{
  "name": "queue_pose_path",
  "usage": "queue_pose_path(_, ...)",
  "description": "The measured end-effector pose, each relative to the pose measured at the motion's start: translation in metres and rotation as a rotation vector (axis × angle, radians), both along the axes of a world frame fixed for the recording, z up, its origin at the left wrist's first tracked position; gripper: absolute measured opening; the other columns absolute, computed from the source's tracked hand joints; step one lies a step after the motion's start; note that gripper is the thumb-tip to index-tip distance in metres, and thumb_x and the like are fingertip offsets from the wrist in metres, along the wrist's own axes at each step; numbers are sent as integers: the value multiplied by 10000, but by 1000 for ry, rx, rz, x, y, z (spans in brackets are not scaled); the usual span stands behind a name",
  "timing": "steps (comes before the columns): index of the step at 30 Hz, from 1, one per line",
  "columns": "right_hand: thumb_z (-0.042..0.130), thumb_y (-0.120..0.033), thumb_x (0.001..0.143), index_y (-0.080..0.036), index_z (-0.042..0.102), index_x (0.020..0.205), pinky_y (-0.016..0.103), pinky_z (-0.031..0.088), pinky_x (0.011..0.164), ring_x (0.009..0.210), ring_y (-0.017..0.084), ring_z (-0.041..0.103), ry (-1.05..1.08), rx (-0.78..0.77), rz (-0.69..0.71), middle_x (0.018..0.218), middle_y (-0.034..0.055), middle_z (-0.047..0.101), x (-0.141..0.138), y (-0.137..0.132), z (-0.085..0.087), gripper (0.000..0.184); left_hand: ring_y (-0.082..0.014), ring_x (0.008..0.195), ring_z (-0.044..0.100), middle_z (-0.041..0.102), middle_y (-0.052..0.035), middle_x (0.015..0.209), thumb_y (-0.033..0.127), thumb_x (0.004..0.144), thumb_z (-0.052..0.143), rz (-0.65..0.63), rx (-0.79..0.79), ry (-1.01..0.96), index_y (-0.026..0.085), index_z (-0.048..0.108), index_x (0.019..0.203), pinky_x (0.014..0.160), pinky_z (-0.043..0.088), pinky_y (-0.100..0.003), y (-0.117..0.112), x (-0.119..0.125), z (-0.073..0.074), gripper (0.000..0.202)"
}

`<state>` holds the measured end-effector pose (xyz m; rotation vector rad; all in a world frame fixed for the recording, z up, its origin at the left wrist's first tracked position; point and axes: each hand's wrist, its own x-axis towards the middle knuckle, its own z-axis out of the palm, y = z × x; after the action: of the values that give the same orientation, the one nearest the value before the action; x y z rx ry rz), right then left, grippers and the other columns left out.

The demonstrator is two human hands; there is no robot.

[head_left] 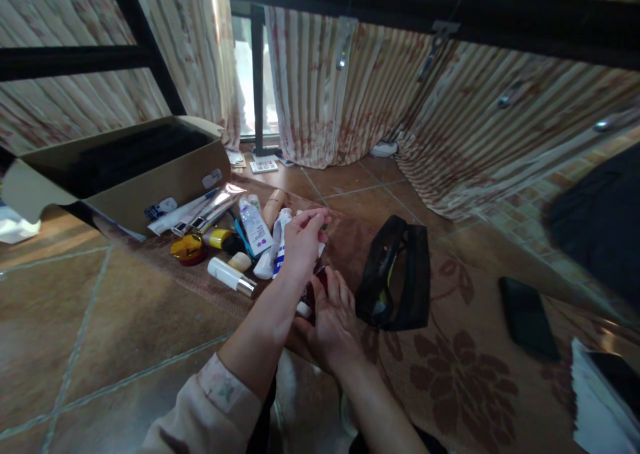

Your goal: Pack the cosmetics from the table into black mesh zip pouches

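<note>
My left hand [305, 234] reaches over the right end of a heap of toiletries, its fingers curled together. A small green bit shows at its fingertips, but I cannot make out what it belongs to. Close below, my right hand [335, 311] is closed round a dark red item with a white end [303, 309], mostly hidden by the fingers. Beside my left wrist lie a blue-and-white tube [281, 241] and a clear-and-white bottle with purple print [256, 227]. A white bottle with a silver cap [233, 277] lies nearest the mat's front edge.
A black mesh bag [367, 287] stands right of my hands on the brown floral mat [465, 374]. Behind the heap is an open cardboard box [165, 181] with dark contents. An amber round jar [188, 249] lies left; a dark phone-like slab [529, 317] lies right.
</note>
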<state>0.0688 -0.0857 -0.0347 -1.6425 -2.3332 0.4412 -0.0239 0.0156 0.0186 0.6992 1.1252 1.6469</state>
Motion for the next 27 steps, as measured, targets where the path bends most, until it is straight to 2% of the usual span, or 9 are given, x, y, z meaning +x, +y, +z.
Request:
queue_pose_path(5, 671, -380, 736, -170, 417, 1394, 595, 272, 1059, 1426, 410, 154, 11, 12, -25, 1543, 210, 222, -4, 3, -6, 736, -48, 483, 488, 680, -27, 747, 236, 711, 624, -14, -5, -5, 135, 687, 817, 485, 393, -188, -2, 0, 1, 159)
queue_pose_path(10, 668, -372, 730, -156, 395, 1410, 594, 291, 1051, 1428, 428, 124, 31, -12, -33, 1550, 234, 168, -5, 3, -5, 764, -57, 515, 507, 667, -23, 729, 209, 690, 637, -25, -6, -30, 131, 686, 796, 481, 382, -178, -4, 1, 3, 141)
queue_pose_path(14, 657, -387, 737, -161, 376, 1422, 597, 285, 1059, 1430, 425, 121, 52, 10, -45, 1558, 222, 148, -5, 1, -7, 774, -50, 490, 487, 673, -22, 727, 229, 694, 650, -57, -34, -3, 138, 689, 787, 487, 382, -186, -6, 2, 5, 136)
queue_pose_path(21, 662, -432, 692, -134, 433, 1381, 589, 286, 1076, 1394, 446, 188, 90, 41, -54, 1502, 220, 254, -4, 7, -15, 784, -45, 482, 472, 677, -15, 741, 315, 694, 697, -145, -7, 57, 146, 698, 782, 495, 383, -189, -7, 7, 5, 190)
queue_pose_path(27, 656, -439, 684, -110, 444, 1367, 535, 321, 1082, 1329, 396, 326, 166, 44, -105, 1428, 220, 334, -3, 8, -3, 787, -47, 484, 479, 676, -13, 739, 323, 687, 712, -166, 28, 65, 146, 708, 792, 482, 370, -186, -9, 8, 6, 206)
